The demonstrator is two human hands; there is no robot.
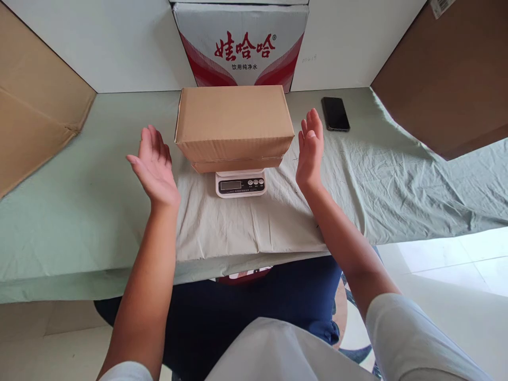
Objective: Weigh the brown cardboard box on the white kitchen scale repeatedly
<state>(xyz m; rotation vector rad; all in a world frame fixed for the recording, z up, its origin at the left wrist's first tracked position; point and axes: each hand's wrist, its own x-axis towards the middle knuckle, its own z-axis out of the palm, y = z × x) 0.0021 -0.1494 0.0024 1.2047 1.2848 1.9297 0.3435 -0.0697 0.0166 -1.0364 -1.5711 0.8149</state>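
A brown cardboard box (235, 117) rests on a small white kitchen scale (241, 191), whose display and buttons face me. The scale's display looks blank, and its weighing surface is mostly hidden under the box. My left hand (154, 168) is raised to the left of the box, palm turned inward and fingers stretched out, apart from the cardboard. On the other side, my right hand (310, 151) is held up with fingers extended, close to the box's right end but not on it. Neither hand holds anything.
A black smartphone (335, 114) lies on the green cloth (119, 222) to the right. Behind the brown box stands a white and red carton (242, 24) with Chinese lettering. Large cardboard panels flank the table, one on the left (37, 95) and one on the right (448, 79).
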